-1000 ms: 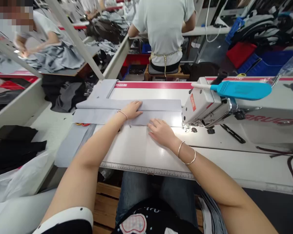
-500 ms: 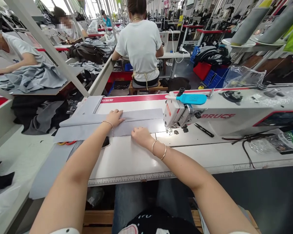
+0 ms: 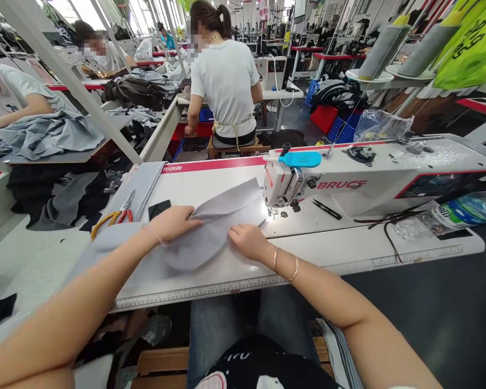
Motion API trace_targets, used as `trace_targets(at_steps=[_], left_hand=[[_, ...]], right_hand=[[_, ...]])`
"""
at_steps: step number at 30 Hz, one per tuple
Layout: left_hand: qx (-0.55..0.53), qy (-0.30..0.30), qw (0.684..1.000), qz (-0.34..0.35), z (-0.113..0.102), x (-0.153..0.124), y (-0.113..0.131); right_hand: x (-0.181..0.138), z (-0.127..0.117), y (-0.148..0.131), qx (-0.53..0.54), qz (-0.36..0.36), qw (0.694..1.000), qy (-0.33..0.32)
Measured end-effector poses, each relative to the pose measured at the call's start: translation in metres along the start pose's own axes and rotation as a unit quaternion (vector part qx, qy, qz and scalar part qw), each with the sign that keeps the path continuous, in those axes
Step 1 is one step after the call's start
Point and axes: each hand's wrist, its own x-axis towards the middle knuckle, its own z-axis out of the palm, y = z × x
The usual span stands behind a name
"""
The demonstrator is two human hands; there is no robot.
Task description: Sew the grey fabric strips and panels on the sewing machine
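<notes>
A grey fabric piece lies bent on the sewing machine table, its far end beside the presser foot of the white sewing machine. My left hand is closed on the fabric's left part, which bulges up and blurs toward the front edge. At the near edge of the cloth, my right hand has its fingers curled and pinching it. Yellow-and-red-handled scissors rest left of my left hand. Partly behind that hand sits a small dark object.
Black tweezers lie right of the needle area. A plastic bottle and dark cords are farther right. A ruler strip runs along the front edge. Folded grey cloth is at the left; a co-worker sits ahead.
My left hand has moved left and nearer, bending the fabric that lay flat in a strip. The scissors are now uncovered. My right hand has shifted slightly; the view has turned a little.
</notes>
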Motion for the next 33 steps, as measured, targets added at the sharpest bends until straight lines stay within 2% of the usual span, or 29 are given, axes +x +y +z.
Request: trace_targets(at_steps=[3, 5, 8, 9, 11, 14, 17, 21, 24, 26, 28, 30, 33], left_hand=[[-0.125, -0.032, 0.992, 0.016, 0.007, -0.054, 0.023], [-0.241, -0.064, 0.968, 0.022, 0.019, -0.083, 0.035], [-0.388, -0.096, 0.916, 0.023, 0.046, -0.112, 0.050], [-0.422, -0.098, 0.901, 0.022, 0.057, -0.119, 0.055], [-0.467, -0.084, 0.880, 0.029, 0.080, -0.131, 0.065], [-0.495, -0.036, 0.867, 0.042, 0.117, -0.147, 0.082], [-0.483, 0.056, 0.872, 0.051, 0.154, -0.163, 0.101], [-0.424, 0.189, 0.871, 0.162, 0.196, -0.177, 0.123], [-0.367, 0.242, 0.870, 0.223, 0.217, -0.179, 0.132], [-0.328, 0.258, 0.875, 0.244, 0.227, -0.178, 0.133], [-0.317, 0.273, 0.874, 0.247, 0.233, -0.177, 0.133], [-0.345, 0.291, 0.863, 0.225, 0.236, -0.176, 0.132], [-0.414, 0.315, 0.842, 0.139, 0.239, -0.176, 0.127]], right_hand=[[-0.035, 0.002, 0.007, 0.019, -0.023, 0.999, 0.035], [-0.059, 0.001, 0.010, 0.047, -0.040, 0.993, 0.099], [-0.090, -0.005, 0.010, 0.123, -0.065, 0.965, 0.221], [-0.100, -0.008, 0.009, 0.147, -0.067, 0.956, 0.244], [-0.117, -0.012, 0.005, 0.178, -0.059, 0.950, 0.251], [-0.138, -0.011, 0.000, 0.201, -0.033, 0.947, 0.247], [-0.154, -0.005, -0.001, 0.218, -0.008, 0.945, 0.242], [-0.170, 0.003, -0.001, 0.221, 0.011, 0.947, 0.231], [-0.178, 0.006, -0.012, 0.206, 0.073, 0.942, 0.256], [-0.184, 0.008, -0.028, 0.219, 0.144, 0.919, 0.295], [-0.189, 0.014, -0.050, 0.266, 0.225, 0.878, 0.330], [-0.195, 0.026, -0.072, 0.347, 0.305, 0.816, 0.348], [-0.201, 0.050, -0.099, 0.478, 0.412, 0.697, 0.340]])
